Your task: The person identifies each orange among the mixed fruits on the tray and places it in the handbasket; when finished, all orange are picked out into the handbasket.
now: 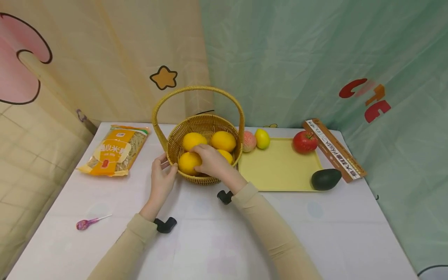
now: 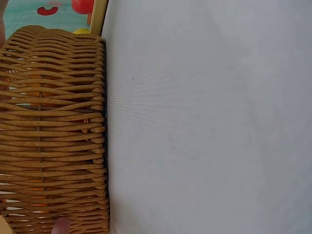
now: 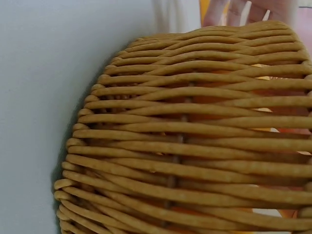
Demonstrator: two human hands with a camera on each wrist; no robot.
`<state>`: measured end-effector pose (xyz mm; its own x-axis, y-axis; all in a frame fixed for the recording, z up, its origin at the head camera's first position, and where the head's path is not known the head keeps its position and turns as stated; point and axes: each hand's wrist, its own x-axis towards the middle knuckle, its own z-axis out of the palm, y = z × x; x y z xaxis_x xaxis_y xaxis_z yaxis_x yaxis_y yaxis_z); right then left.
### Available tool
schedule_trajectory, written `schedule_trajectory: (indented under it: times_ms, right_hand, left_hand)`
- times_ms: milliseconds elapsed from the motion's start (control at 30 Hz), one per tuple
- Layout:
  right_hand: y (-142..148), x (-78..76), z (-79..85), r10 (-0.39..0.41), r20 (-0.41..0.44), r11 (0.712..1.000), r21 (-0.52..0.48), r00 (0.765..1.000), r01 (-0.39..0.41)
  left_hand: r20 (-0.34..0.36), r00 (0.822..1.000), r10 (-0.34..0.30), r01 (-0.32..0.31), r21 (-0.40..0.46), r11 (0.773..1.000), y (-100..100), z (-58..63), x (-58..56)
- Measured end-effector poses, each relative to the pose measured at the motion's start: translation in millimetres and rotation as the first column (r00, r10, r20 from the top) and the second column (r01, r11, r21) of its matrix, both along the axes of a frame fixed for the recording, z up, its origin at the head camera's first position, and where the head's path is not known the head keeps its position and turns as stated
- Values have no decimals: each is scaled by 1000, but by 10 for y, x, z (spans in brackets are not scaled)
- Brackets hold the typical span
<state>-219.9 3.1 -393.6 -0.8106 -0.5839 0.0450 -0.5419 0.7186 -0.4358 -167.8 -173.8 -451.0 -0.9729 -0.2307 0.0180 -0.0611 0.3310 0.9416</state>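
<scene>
A round wicker basket point(image 1: 202, 179) with a tall arched handle stands near the back of the table. Inside it lie several smooth yellow oval fruits point(image 1: 223, 141). My right hand point(image 1: 214, 160) reaches over the front rim, thumb and fingers around the front-left yellow fruit point(image 1: 188, 163). My left hand point(image 1: 161, 182) rests against the outside of the basket at its left front. Its thumb point(image 2: 61, 226) touches the weave in the left wrist view, while its fingers point(image 3: 236, 12) extend beyond the basket in the right wrist view.
Right of the basket, a yellow tray point(image 1: 280, 171) has a peach point(image 1: 249, 141), a lemon point(image 1: 262, 139), a tomato point(image 1: 305, 142) and an avocado point(image 1: 326, 179) about its edges. A long pasta box point(image 1: 334, 149) lies beyond. Leftward are a noodle bag point(image 1: 113, 151) and a lollipop point(image 1: 84, 224).
</scene>
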Motion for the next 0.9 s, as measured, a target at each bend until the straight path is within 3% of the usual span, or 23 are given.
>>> schedule_trajectory:
  times_ms: [200, 367, 633, 900]
  right_hand:
    - [44, 2, -1, -9, 10, 1000, -14, 1000, 10]
    - [123, 34, -5, -25, 67, 987, -158, 997, 35]
    - [351, 97, 54, -9, 146, 905, -419, 989, 69]
    - [689, 185, 30, -73, 238, 827, -528, 968, 192]
  left_hand:
    - [-6, 1000, 10, -10, -18, 1000, 5, 21, -4]
    - [-1, 1000, 15, -15, -28, 999, 12, 24, 3]
    - [1, 1000, 12, -12, -13, 1000, 11, 25, -1]
    - [19, 1000, 4, -4, -17, 1000, 7, 31, 10]
